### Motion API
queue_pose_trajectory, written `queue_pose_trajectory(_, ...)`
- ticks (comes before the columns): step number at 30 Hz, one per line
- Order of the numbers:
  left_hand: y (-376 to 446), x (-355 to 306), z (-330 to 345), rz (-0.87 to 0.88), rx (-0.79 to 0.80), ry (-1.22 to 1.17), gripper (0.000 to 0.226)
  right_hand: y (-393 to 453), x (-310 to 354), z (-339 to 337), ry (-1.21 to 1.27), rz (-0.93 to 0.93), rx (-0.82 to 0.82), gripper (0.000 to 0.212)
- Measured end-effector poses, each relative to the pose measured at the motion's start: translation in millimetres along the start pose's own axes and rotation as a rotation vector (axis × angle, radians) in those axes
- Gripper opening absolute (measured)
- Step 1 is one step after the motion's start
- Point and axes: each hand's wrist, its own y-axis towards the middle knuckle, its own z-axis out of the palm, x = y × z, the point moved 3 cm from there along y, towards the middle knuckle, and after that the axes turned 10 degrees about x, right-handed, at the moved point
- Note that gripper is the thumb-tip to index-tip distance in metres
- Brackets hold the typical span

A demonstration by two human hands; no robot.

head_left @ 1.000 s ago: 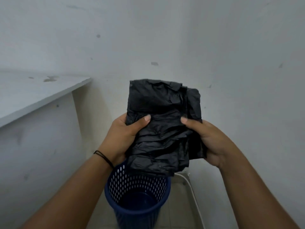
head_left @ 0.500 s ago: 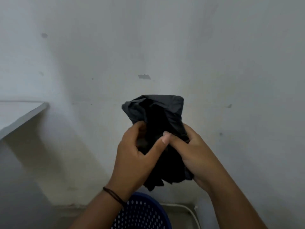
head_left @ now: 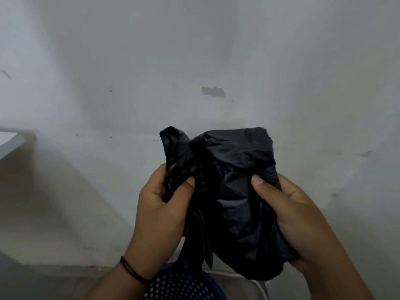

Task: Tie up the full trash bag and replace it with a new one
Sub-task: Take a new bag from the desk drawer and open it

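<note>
Both hands, left hand (head_left: 161,215) and right hand (head_left: 296,215), pinch the crumpled new bag (head_left: 233,191) (unopened); the bin (head_left: 179,284) at six o'clock awaits lining.

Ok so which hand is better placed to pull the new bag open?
Probably the left hand: it pinches a loose edge of the black bag, while the right hand cradles the folded bulk.
</note>
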Motion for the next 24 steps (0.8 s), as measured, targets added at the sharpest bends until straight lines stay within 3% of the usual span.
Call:
queue_pose_trajectory(5,-5,22,-13,0.050,-0.011,-0.043,0.022,-2,-16,-10,-0.115,-0.123,-0.008,0.023)
queue_pose_trajectory(11,-37,50,-22,0.115,-0.021,0.117,0.019,-17,-63,-40,-0.191,-0.246,-0.139,0.016)
queue_pose_trajectory(17,-94,56,-42,0.083,-0.032,-0.023,0.018,-71,-104,-58,-0.216,-0.281,-0.329,0.011)
queue_pose_trajectory(21,-144,31,-48,0.048,0.007,-0.057,0.019,-128,-114,-63,-0.254,-0.210,-0.455,0.006)
queue_pose_trajectory(24,-178,2,-47,0.036,0.080,0.040,0.020,-182,-102,-46,-0.620,-0.158,-0.689,0.055)
